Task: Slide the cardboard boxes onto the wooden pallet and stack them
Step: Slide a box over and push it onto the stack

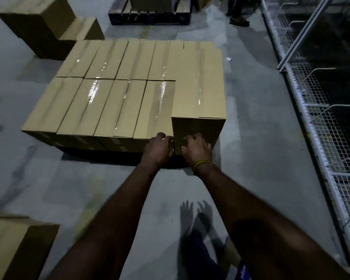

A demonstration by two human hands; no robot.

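Grey floor (251, 138), stacked boxes (117, 93) — both hands (158, 148) gripping raised box (198, 93)

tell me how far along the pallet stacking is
Done: a flat layer of taped boxes covers the pallet. In hand: left hand and right hand are on the near face of the tall box at the right corner. Left: loose boxes nearby.

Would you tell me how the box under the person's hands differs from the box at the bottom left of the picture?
The box at the hands stands on the pallet stack, pressed against its neighbours; the bottom-left box sits alone on the floor. The left hand and right hand rest on the first; nothing touches the second. The first is fully visible; the second is cropped. Both are plain brown cardboard.
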